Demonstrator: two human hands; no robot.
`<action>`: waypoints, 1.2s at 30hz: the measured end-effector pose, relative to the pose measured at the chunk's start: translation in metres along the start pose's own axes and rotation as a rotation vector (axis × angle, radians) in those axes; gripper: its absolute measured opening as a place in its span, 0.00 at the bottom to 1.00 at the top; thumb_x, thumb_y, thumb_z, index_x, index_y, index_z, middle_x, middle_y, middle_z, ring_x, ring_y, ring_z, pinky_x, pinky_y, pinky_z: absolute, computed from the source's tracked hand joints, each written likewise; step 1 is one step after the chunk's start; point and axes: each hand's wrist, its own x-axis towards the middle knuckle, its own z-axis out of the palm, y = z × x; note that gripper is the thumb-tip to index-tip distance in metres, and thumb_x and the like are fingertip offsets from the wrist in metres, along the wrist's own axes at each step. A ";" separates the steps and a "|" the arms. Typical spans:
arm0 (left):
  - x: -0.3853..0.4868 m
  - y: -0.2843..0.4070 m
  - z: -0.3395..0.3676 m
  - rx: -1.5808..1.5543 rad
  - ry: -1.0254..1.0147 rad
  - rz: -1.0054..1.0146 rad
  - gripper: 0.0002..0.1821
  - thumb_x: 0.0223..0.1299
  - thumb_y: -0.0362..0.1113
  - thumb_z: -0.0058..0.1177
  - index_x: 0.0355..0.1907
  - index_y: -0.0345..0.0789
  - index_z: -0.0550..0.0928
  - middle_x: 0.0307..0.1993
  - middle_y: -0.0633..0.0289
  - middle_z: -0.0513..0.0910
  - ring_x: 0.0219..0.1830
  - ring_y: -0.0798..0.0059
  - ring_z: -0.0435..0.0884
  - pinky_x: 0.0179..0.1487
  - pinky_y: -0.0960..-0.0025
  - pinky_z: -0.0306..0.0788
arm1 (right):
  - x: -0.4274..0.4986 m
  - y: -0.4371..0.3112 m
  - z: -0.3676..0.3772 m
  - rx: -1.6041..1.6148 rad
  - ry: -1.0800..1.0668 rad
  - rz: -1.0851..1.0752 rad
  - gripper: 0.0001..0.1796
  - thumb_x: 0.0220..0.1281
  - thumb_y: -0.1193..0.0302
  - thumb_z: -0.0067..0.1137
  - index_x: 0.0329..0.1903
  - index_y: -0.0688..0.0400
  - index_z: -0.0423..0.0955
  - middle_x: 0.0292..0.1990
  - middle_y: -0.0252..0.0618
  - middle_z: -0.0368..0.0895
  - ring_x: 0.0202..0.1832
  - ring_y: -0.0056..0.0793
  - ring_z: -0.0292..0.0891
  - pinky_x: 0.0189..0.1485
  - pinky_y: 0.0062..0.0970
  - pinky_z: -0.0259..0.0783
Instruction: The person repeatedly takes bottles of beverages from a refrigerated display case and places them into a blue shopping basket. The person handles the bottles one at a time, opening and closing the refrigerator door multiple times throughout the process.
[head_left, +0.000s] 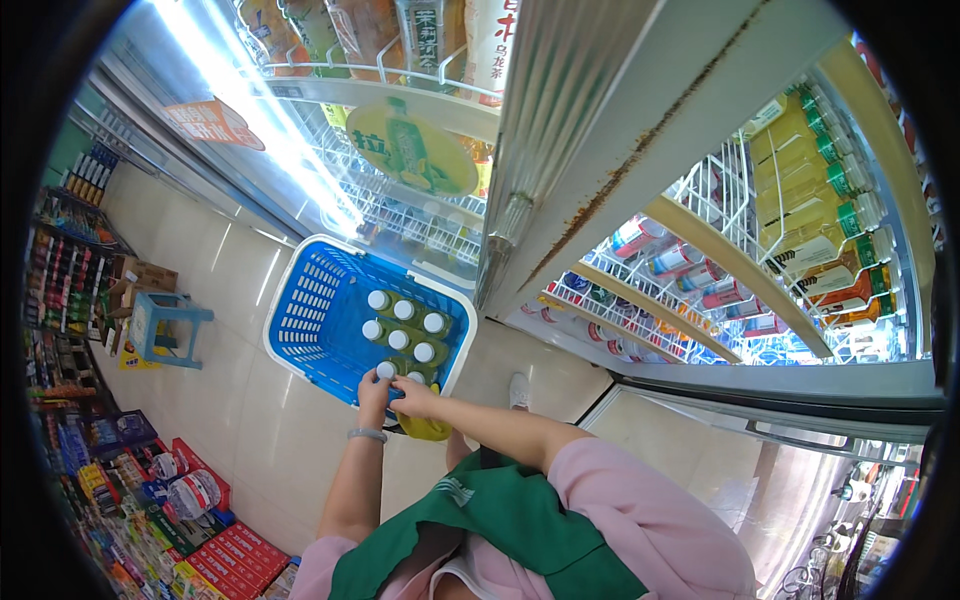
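Observation:
A blue plastic shopping basket (307, 360) with a white rim holds several bottles (403, 310) with white caps, standing upright towards its right side. At the near edge of the basket my left hand (373, 390) has its fingers at the white cap of one bottle (387, 370). Close beside it is my right hand (412, 397), its fingertips near the same bottle; whether they grip anything is unclear. A yellow cloth (424, 426) hangs just below my right hand, over the basket's near corner, and I cannot tell what holds it.
An open glass cooler door (420, 225) stands beyond the basket. On the right, a lit refrigerator holds drinks on wire shelves (697, 225). A blue plastic stool (169, 330) and cardboard boxes (142, 277) stand at the left, above packed goods shelves (120, 480). A shoe (519, 391) is on the tiled floor.

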 end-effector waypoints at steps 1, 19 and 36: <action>-0.007 0.002 -0.001 0.094 0.052 0.090 0.25 0.54 0.32 0.58 0.56 0.24 0.78 0.48 0.50 0.84 0.47 0.67 0.83 0.49 0.67 0.75 | 0.000 0.005 0.000 0.033 0.006 -0.040 0.34 0.49 0.60 0.59 0.59 0.65 0.72 0.63 0.56 0.69 0.62 0.49 0.70 0.63 0.38 0.68; -0.183 0.215 0.056 0.046 -0.199 0.591 0.20 0.68 0.28 0.52 0.62 0.28 0.73 0.50 0.56 0.81 0.52 0.71 0.81 0.54 0.72 0.76 | -0.131 -0.094 -0.120 0.338 0.348 -0.422 0.28 0.59 0.76 0.57 0.63 0.63 0.66 0.64 0.47 0.67 0.60 0.37 0.74 0.54 0.30 0.76; -0.289 0.463 0.241 -0.056 -0.339 1.442 0.21 0.70 0.29 0.45 0.64 0.28 0.69 0.56 0.49 0.76 0.56 0.64 0.78 0.55 0.67 0.74 | -0.285 -0.217 -0.383 -0.210 1.031 -0.867 0.21 0.55 0.81 0.60 0.52 0.59 0.72 0.52 0.43 0.77 0.48 0.37 0.80 0.43 0.28 0.78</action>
